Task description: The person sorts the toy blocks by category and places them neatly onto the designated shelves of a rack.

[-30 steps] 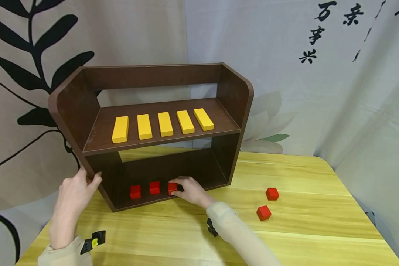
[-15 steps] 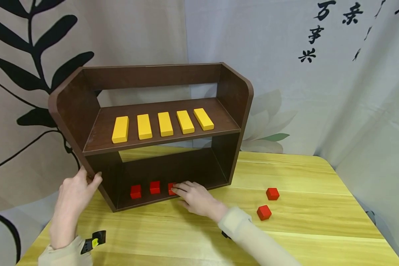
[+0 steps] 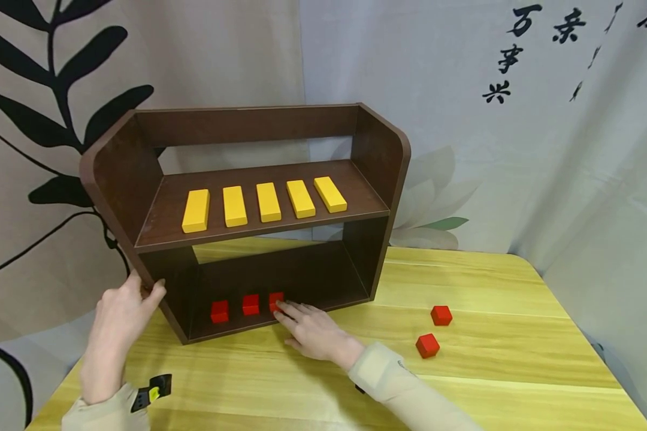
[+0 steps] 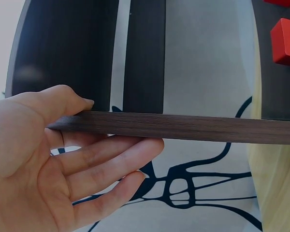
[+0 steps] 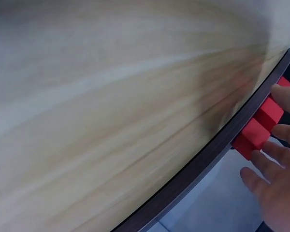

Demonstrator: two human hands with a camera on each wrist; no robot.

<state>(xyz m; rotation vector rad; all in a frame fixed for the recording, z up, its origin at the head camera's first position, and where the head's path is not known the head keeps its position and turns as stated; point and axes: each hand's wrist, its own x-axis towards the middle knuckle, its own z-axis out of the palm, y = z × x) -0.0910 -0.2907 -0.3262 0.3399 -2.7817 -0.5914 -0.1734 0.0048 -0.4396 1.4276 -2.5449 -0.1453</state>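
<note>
A dark brown two-tier shelf (image 3: pixel 280 269) stands on the table. My left hand (image 3: pixel 121 317) grips its left side panel (image 4: pixel 198 128), thumb inside and fingers on the outer face. Three red cubes sit in a row on the lower tier: a left one (image 3: pixel 219 311), a middle one (image 3: pixel 250 304) and a right one (image 3: pixel 275 299). With extended fingers, my right hand (image 3: pixel 320 332) touches the right cube and partly covers it. The right wrist view also has the right hand (image 5: pixel 280 179) beside the red cubes (image 5: pixel 255 133).
Several yellow rectangular blocks (image 3: pixel 266 200) lie in a spaced row on the upper tier. Two more red cubes, a rear one (image 3: pixel 441 315) and a front one (image 3: pixel 427 345), rest on the wooden table (image 3: pixel 496 371) to the right. Printed curtains (image 3: pixel 453 120) hang behind.
My right hand has loosened its pinch on the right cube and straightened its fingers against it. That cube has shifted slightly left and back. The left hand stays put.
</note>
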